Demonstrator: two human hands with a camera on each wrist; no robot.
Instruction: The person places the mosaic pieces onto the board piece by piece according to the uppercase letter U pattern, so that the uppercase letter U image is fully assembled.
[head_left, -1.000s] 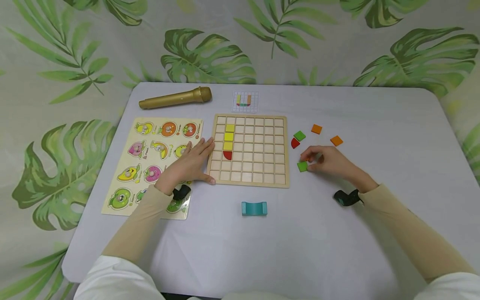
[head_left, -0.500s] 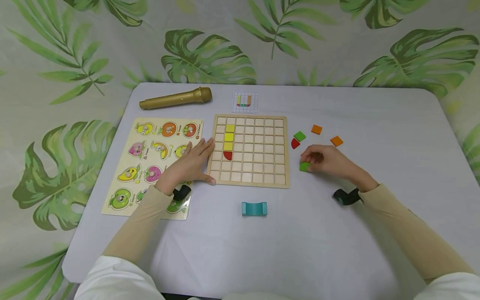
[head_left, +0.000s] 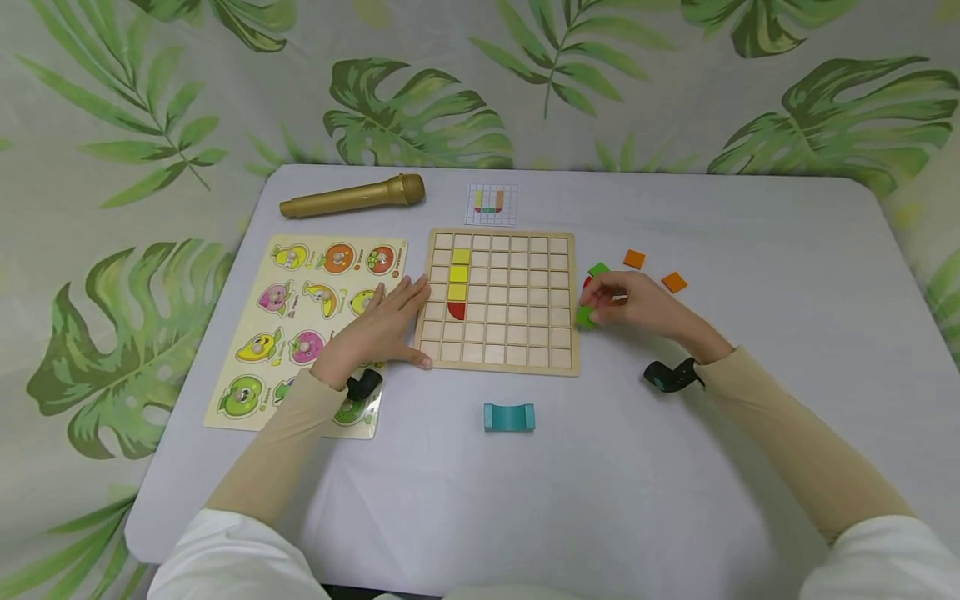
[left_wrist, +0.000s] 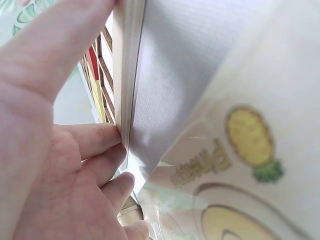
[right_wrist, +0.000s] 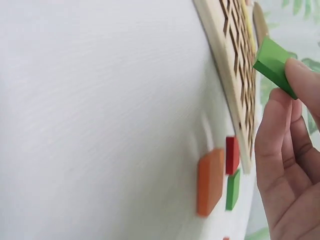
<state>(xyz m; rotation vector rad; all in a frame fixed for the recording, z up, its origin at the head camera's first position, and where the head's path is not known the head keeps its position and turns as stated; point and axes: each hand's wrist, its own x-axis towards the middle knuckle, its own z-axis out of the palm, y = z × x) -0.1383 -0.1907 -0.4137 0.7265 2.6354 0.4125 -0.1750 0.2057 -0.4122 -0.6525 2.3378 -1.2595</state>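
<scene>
My right hand (head_left: pixel 637 307) pinches a green square tile (right_wrist: pixel 275 62) between thumb and fingertips, just off the right edge of the wooden grid board (head_left: pixel 516 342). In the head view that green tile (head_left: pixel 586 317) overlaps the board's rim. My left hand (head_left: pixel 381 327) lies with fingers extended along the board's left edge, fingertips and thumb at the frame. Three yellow square tiles (head_left: pixel 458 273) sit in one column of the grid, a red quarter-round tile (head_left: pixel 456 311) directly below them. Another green tile (head_left: pixel 598 269) and a red one (right_wrist: pixel 232 155) lie by the board, partly hidden by my right hand in the head view.
Two orange tiles (head_left: pixel 634 259) lie farther right; an orange tile (right_wrist: pixel 210 182) shows near the right hand. A pattern card (head_left: pixel 491 205) and gold microphone (head_left: pixel 352 197) stand behind. A fruit puzzle board (head_left: pixel 247 333) lies left, a teal block (head_left: pixel 509 417) in front.
My right hand has picked up the green tile from the table and moved left with it to the board's right edge. The left hand stays in place.
</scene>
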